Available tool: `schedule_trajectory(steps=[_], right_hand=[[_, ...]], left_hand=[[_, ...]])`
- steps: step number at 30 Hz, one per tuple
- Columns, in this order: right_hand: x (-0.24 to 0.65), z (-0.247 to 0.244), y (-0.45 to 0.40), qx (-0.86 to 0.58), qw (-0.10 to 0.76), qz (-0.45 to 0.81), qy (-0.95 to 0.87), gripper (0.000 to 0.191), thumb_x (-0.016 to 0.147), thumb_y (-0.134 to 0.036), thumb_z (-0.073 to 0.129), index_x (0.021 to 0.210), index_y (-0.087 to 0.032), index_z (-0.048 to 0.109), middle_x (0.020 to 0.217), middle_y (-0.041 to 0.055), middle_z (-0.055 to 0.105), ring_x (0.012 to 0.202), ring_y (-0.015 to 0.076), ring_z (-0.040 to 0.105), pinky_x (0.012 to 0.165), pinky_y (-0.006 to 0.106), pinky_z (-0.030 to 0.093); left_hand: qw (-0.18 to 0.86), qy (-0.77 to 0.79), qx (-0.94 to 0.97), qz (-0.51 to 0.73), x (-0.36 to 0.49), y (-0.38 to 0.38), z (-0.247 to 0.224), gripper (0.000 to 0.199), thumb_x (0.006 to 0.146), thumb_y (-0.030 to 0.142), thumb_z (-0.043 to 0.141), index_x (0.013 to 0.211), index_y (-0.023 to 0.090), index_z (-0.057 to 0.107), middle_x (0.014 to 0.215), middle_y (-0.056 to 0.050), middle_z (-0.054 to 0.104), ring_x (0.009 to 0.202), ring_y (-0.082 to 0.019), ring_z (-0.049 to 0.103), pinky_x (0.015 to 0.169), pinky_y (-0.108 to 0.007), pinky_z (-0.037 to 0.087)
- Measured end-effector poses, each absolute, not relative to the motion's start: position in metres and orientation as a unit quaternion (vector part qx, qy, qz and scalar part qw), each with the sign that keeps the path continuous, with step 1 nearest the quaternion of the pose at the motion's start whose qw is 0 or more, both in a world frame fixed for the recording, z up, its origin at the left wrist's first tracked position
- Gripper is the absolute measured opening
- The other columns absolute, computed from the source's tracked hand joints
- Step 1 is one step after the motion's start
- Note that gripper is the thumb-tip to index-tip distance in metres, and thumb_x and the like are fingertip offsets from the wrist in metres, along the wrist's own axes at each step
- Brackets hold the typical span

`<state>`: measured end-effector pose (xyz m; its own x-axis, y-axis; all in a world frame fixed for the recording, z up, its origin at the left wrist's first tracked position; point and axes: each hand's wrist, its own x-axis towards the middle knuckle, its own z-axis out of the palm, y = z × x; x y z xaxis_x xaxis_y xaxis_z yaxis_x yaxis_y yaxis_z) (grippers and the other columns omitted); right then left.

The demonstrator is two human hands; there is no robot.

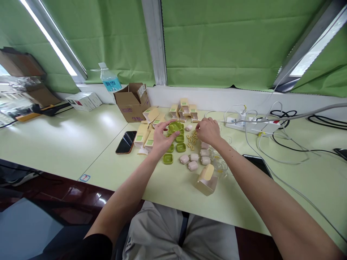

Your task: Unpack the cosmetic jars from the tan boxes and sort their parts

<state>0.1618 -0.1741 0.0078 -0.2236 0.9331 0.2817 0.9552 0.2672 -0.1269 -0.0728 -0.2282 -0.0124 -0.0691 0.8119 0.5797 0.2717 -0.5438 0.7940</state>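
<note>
My left hand (162,140) curves its thumb and fingers around a green plastic tray-like piece (176,126). Under and below it, several small square green cups (181,147) sit on the table in rows. My right hand (208,130) is closed, fingertips down beside a pile of small yellow clip-like loops (192,140); what its fingers hold, if anything, is hidden. Pale pink rounded cases (193,165) lie in a group below the loops, some partly behind my right hand. Nearer me stands an open cream-coloured carton (206,184).
More small cartons stand at the back (184,108) and left (141,134). A brown box (132,103) and water bottle (110,77) are behind. Clear plastic pieces (220,164) lie under my right forearm, near a phone (257,164) and a cabled power strip (253,124). Another phone (126,142) lies left.
</note>
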Motion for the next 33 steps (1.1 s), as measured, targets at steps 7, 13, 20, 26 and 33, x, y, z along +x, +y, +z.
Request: schedule_trajectory(steps=[7, 13, 20, 26, 33], right_hand=[[0.133, -0.007, -0.154, -0.653, 0.142, -0.002, -0.744, 0.018, 0.093, -0.025, 0.067, 0.103, -0.017, 0.080, 0.119, 0.0191, 0.077, 0.122, 0.0360, 0.062, 0.101, 0.045, 0.042], [0.146, 0.008, -0.168, -0.662, 0.244, -0.010, -0.709, 0.024, 0.098, -0.023, 0.057, 0.098, -0.019, 0.080, 0.112, 0.0160, 0.079, 0.114, 0.0342, 0.065, 0.097, 0.047, 0.044], [0.193, 0.025, -0.255, -0.549, 0.552, -0.011, -0.628, 0.012, 0.092, -0.028, 0.063, 0.084, -0.023, 0.070, 0.081, 0.0039, 0.072, 0.078, 0.0227, 0.061, 0.078, 0.038, 0.048], [0.204, 0.013, -0.322, -0.525, 0.524, 0.154, -0.653, 0.016, 0.095, -0.035, 0.068, 0.085, -0.023, 0.073, 0.071, -0.0013, 0.069, 0.056, 0.0138, 0.050, 0.055, 0.030, 0.041], [0.217, -0.016, -0.386, -0.528, 0.515, 0.158, -0.656, 0.018, 0.102, -0.040, 0.068, 0.107, -0.025, 0.076, 0.088, 0.0030, 0.075, 0.071, 0.0176, 0.064, 0.063, 0.030, 0.052]], left_hand=[[0.155, 0.486, 0.661, 0.551, -0.072, -0.232, -0.007, 0.046, 0.083, 0.035, 0.087, 0.129, 0.030, 0.079, 0.126, -0.007, 0.072, 0.118, -0.028, 0.062, 0.092, -0.038, 0.053], [0.173, 0.490, 0.662, 0.541, -0.075, -0.235, -0.002, 0.047, 0.084, 0.033, 0.083, 0.130, 0.027, 0.077, 0.127, -0.007, 0.075, 0.111, -0.025, 0.066, 0.092, -0.038, 0.054], [0.133, 0.496, 0.709, 0.484, -0.089, -0.275, 0.006, 0.043, 0.082, 0.028, 0.084, 0.125, 0.027, 0.078, 0.126, -0.006, 0.078, 0.116, -0.028, 0.068, 0.101, -0.045, 0.055], [0.131, 0.510, 0.739, 0.420, -0.114, -0.348, -0.019, 0.038, 0.088, 0.026, 0.082, 0.126, 0.027, 0.075, 0.124, -0.007, 0.079, 0.120, -0.030, 0.067, 0.106, -0.049, 0.056], [0.106, 0.533, 0.760, 0.355, -0.117, -0.379, -0.062, 0.040, 0.091, 0.021, 0.078, 0.130, 0.027, 0.072, 0.123, -0.007, 0.079, 0.120, -0.031, 0.064, 0.108, -0.053, 0.052]])
